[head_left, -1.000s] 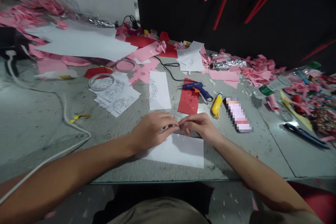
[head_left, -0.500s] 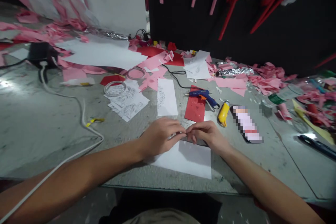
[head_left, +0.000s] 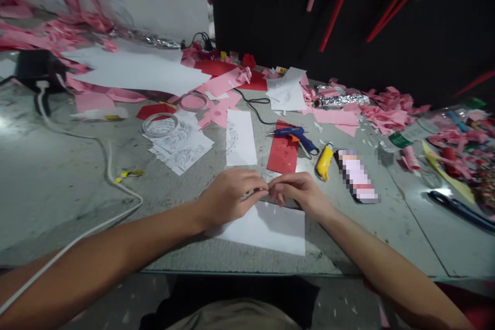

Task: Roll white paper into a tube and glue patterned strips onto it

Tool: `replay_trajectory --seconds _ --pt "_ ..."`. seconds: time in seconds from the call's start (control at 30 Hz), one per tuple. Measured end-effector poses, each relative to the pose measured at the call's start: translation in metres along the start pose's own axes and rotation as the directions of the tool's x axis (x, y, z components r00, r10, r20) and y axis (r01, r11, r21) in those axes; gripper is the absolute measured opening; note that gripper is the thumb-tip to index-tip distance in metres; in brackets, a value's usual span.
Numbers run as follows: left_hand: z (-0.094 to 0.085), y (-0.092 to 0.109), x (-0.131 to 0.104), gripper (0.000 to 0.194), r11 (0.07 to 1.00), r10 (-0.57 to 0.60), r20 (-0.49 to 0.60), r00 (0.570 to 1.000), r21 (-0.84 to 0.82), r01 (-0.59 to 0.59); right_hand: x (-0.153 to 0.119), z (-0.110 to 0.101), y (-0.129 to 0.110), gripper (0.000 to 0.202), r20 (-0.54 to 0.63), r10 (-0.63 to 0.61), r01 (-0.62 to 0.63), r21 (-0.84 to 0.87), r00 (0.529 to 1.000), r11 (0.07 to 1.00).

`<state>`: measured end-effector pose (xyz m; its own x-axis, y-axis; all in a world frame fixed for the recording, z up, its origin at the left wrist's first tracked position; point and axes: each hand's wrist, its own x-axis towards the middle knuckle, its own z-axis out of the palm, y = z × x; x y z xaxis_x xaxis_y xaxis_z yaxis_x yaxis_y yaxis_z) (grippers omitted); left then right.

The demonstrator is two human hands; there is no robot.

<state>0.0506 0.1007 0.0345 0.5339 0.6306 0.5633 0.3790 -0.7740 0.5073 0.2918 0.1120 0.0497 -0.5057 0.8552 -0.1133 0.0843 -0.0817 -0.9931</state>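
My left hand point(head_left: 234, 193) and my right hand point(head_left: 296, 191) meet fingertip to fingertip above a blank white sheet of paper point(head_left: 266, 232). Both are closed in a pinch; whatever lies between the fingers is too small to make out. Just beyond them lie a narrow white paper strip with a dark printed pattern point(head_left: 242, 139) and a red card point(head_left: 281, 157). Resting across the red card is a blue hot glue gun point(head_left: 294, 135) with an orange trigger. A yellow utility knife point(head_left: 325, 162) lies to the right of it.
Patterned paper sheets point(head_left: 185, 152) with a tape roll point(head_left: 160, 125) lie left of centre. A phone point(head_left: 358, 178) lies at right, near a plastic bottle point(head_left: 415, 131). Pink paper scraps point(head_left: 396, 113) line the back. A white cable point(head_left: 110, 160) crosses the left side, passing over my left arm.
The whole view has shifted slightly, so things appear a little further left and higher. My hands keep nearly the same pinched pose over the white sheet.
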Motion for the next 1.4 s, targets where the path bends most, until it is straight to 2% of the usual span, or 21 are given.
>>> replay_trajectory --seconds 0.37,1.4 --pt "0.0001 0.0009 0.0017 0.008 1.000 -0.007 -0.007 1.000 0.008 0.007 0.0011 0.0003 -0.0010 0.016 -0.017 0.011 -0.012 -0.003 1.000 1.000" --pt "-0.0006 -0.0012 0.0012 0.006 1.000 -0.017 -0.015 1.000 -0.003 0.016 0.0010 -0.0023 0.0049 0.019 -0.001 -0.032 0.032 0.037 0.999 0.999"
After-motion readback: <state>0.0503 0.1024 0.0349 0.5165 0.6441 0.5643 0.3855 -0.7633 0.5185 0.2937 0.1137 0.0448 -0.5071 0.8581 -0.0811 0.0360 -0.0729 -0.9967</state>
